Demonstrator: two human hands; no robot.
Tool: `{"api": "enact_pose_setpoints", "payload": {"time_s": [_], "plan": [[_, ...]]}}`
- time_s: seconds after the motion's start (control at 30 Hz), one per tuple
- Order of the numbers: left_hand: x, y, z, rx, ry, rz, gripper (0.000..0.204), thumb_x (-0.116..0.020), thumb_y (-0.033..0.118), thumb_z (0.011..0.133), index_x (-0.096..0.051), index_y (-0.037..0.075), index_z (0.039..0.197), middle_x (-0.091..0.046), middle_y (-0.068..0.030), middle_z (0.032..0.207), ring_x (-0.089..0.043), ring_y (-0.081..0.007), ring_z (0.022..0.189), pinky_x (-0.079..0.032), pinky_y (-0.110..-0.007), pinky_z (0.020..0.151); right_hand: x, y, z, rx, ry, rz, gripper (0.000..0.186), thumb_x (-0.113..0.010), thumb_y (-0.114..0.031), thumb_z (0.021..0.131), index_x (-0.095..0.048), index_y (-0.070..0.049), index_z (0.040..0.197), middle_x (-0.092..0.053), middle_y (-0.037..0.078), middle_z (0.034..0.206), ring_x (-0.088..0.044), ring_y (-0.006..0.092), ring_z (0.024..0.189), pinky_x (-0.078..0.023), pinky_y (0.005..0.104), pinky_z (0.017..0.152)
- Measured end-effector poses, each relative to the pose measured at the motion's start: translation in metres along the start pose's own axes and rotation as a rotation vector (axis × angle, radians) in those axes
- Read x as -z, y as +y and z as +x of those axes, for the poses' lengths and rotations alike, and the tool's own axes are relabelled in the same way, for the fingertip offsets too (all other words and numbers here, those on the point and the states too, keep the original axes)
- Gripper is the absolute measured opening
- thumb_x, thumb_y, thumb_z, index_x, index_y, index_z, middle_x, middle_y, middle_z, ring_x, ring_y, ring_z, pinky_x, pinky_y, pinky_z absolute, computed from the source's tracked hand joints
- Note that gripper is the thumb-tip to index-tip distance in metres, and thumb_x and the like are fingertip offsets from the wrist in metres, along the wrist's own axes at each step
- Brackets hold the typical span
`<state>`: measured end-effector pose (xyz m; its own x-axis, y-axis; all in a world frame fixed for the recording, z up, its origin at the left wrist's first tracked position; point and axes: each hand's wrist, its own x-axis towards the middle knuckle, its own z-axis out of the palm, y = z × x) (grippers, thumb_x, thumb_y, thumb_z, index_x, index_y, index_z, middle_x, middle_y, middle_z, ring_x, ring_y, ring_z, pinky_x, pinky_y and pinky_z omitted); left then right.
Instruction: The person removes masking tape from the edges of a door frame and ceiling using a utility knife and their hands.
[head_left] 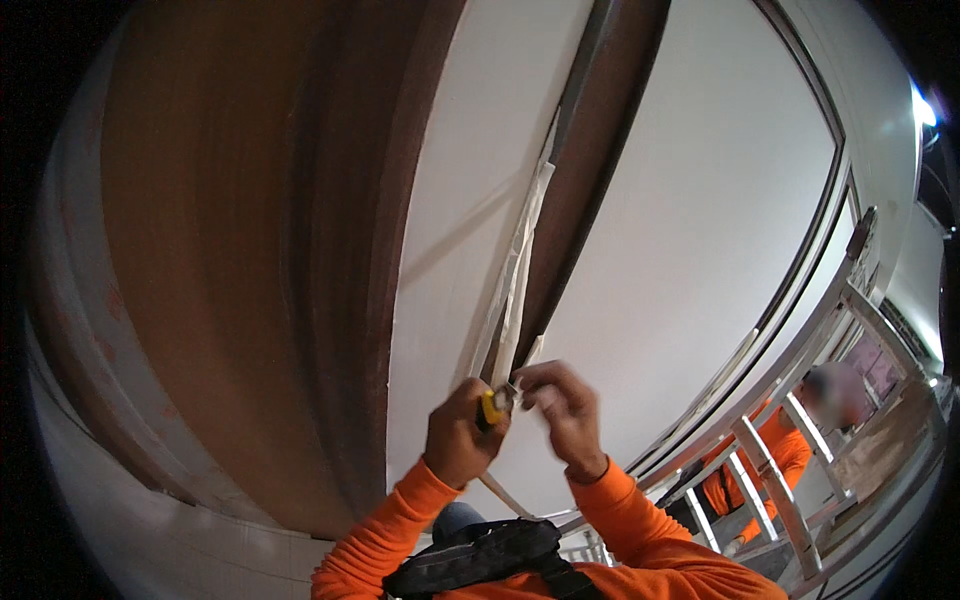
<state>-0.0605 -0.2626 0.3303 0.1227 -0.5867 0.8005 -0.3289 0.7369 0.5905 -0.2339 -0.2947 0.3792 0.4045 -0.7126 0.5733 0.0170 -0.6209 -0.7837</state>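
My left hand is closed around a small yellow and black cutter, its tip pointing at the base of a dark brown strip on the white wall panel. My right hand pinches the lower end of a pale, half-peeled tape strip that hangs loose along the brown strip's left edge. Both hands meet just below the tape's end. Orange sleeves cover both forearms.
A wide brown curved surface fills the left. White wall panels lie on both sides of the strip. A metal ladder stands at the lower right, with another person in orange behind it. A black strap crosses my chest.
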Motion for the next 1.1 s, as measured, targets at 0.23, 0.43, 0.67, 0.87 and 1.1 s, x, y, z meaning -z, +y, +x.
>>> {"api": "enact_pose_setpoints", "payload": {"time_s": [0.23, 0.43, 0.67, 0.87, 1.1], "plan": [[-0.011, 0.008, -0.008, 0.051, -0.117, 0.185, 0.035, -0.078, 0.025, 0.086, -0.058, 0.004, 0.106, -0.065, -0.0160, 0.097, -0.069, -0.0366, 0.085, -0.057, -0.043, 0.072, -0.019, 0.006, -0.016, 0.221, 0.081, -0.260, 0.021, -0.064, -0.017, 0.099, -0.070, -0.001, 0.111, -0.066, 0.013, 0.109, -0.064, 0.0205, 0.098, -0.052, 0.0318, 0.085], [0.030, 0.032, 0.052, -0.134, 0.048, 0.195, 0.034, -0.081, 0.027, 0.084, -0.058, 0.003, 0.092, -0.065, -0.0147, 0.092, -0.066, -0.0303, 0.084, -0.053, -0.036, 0.075, 0.043, -0.006, -0.003, -0.001, 0.311, 0.307, 0.035, -0.041, -0.032, 0.111, -0.054, -0.002, 0.097, -0.064, 0.011, 0.092, -0.067, 0.0187, 0.073, -0.057, 0.0323, 0.071], [0.038, 0.108, 0.199, -0.330, 0.384, -0.055, 0.018, -0.064, 0.011, 0.096, -0.053, 0.002, 0.085, -0.060, -0.0056, 0.088, -0.060, -0.0118, 0.078, -0.050, -0.029, 0.066, 0.058, 0.005, -0.038, -0.226, -0.008, 0.155, 0.040, -0.045, -0.039, 0.110, -0.054, -0.003, 0.096, -0.064, 0.007, 0.082, -0.062, 0.0127, 0.061, -0.052, 0.0276, 0.057], [0.016, 0.085, 0.294, -0.513, 0.374, 0.566, 0.010, -0.070, 0.014, 0.092, -0.072, 0.007, 0.098, -0.070, -0.0081, 0.099, -0.070, -0.0240, 0.089, -0.056, -0.037, 0.082, 0.051, 0.028, -0.050, -0.158, -0.102, 0.193, 0.037, -0.048, -0.032, 0.110, -0.058, -0.001, 0.093, -0.063, 0.005, 0.074, -0.060, 0.0097, 0.060, -0.047, 0.0255, 0.054], [-0.004, 0.065, 0.300, -0.441, 0.375, 0.620, 0.015, -0.075, 0.015, 0.088, -0.076, 0.008, 0.101, -0.070, -0.0066, 0.101, -0.070, -0.0253, 0.091, -0.056, -0.037, 0.082, 0.064, 0.064, -0.058, -0.122, -0.096, 0.227, 0.037, -0.047, -0.030, 0.110, -0.059, 0.000, 0.091, -0.064, 0.005, 0.070, -0.060, 0.0097, 0.057, -0.048, 0.0262, 0.054]]}}
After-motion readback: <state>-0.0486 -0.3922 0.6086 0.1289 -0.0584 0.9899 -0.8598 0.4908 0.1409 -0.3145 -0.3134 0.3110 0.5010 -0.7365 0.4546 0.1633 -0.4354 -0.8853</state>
